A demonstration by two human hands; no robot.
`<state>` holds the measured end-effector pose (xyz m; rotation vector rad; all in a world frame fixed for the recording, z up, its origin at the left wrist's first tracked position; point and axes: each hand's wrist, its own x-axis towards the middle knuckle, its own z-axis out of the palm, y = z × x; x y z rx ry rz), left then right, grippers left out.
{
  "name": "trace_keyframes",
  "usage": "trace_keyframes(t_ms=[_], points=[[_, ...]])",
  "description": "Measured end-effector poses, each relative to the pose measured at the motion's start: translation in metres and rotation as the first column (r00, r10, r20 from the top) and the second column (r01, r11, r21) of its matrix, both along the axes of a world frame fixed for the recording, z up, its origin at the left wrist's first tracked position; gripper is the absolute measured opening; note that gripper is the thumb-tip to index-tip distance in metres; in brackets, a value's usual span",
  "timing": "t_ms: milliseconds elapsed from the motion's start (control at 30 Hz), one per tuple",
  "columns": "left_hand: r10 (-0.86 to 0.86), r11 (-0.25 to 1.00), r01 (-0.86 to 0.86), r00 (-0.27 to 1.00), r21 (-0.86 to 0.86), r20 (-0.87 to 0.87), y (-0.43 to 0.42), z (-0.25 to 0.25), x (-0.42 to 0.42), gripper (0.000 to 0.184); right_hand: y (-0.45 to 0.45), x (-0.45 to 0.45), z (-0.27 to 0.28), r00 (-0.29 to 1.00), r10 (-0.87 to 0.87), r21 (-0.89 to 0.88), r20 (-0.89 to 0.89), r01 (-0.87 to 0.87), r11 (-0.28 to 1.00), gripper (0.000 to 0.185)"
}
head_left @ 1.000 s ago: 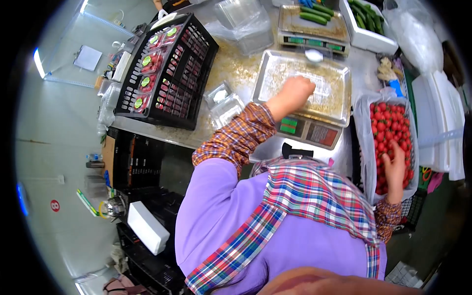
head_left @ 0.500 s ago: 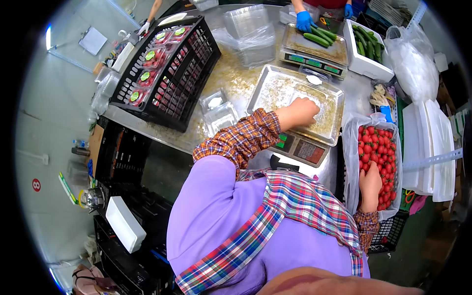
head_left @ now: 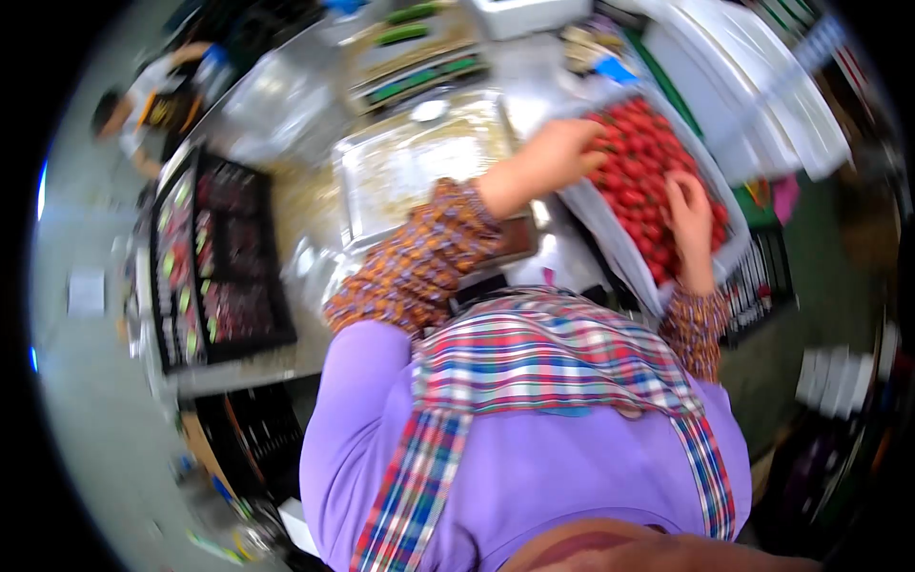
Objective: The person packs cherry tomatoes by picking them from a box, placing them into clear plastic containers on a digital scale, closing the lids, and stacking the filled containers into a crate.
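Note:
A plastic-lined crate (head_left: pixel 633 303) full of small red cherry tomatoes (head_left: pixel 637 197) stands to my right. My left hand (head_left: pixel 560 157) reaches across to its near left side, thumb and fingers apart at the tomatoes; blur hides the fingertips. Deeper in the same crate, my right hand (head_left: pixel 692 219) rests on the tomatoes with curled fingers; whatever is between them is hidden. Left of the crate lies a shallow metal tray (head_left: pixel 419 162) on a scale, bearing a small white item (head_left: pixel 430 112). Part of the scale (head_left: pixel 518 238) shows beneath my left forearm.
A black crate (head_left: pixel 270 286) of labelled plastic packs stands on the left. Clear plastic packaging (head_left: pixel 286 105) lies behind the tray. Cucumbers (head_left: pixel 401 34) sit on another scale at the back. White boxes (head_left: pixel 734 91) are stacked at the right. A person (head_left: pixel 143 105) is at far left.
My left hand has moved from above the tray to the tomato crate. My right hand stays among the tomatoes. The view has swung right and is blurred.

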<state>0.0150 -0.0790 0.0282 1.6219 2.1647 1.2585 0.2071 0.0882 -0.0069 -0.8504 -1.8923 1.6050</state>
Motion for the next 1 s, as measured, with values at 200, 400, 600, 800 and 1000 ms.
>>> trace_keyframes(t_ms=[200, 400, 600, 800, 1000], points=[[-0.192, 0.973, 0.182, 0.980, -0.140, -0.058, 0.039, -0.004, 0.020, 0.025, 0.028, 0.029, -0.006, 0.856, -0.082, -0.684, -0.510, -0.346, 0.642, 0.024], [-0.312, 0.930, 0.171, 0.835, -0.324, -0.454, 0.069, -0.036, 0.045, 0.029, 0.026, 0.046, -0.005, 0.894, -0.012, -0.590, -0.448, -0.285, 0.756, 0.031], [-0.354, 0.926, 0.307, 0.910, -0.221, -0.217, 0.076, -0.041, 0.027, 0.023, 0.022, 0.061, 0.007, 0.927, -0.007, -0.551, -0.375, -0.217, 0.806, 0.031], [-0.051, 0.911, 0.399, 0.369, -0.109, 0.928, 0.058, 0.001, 0.030, 0.028, 0.014, 0.065, -0.002, 0.882, -0.013, -0.578, -0.472, -0.297, 0.760, 0.028], [-0.270, 0.852, 0.413, -0.180, 0.322, 0.946, 0.063, -0.007, 0.028, 0.023, 0.016, 0.068, 0.017, 0.928, 0.010, -0.539, -0.373, -0.225, 0.812, 0.036]])
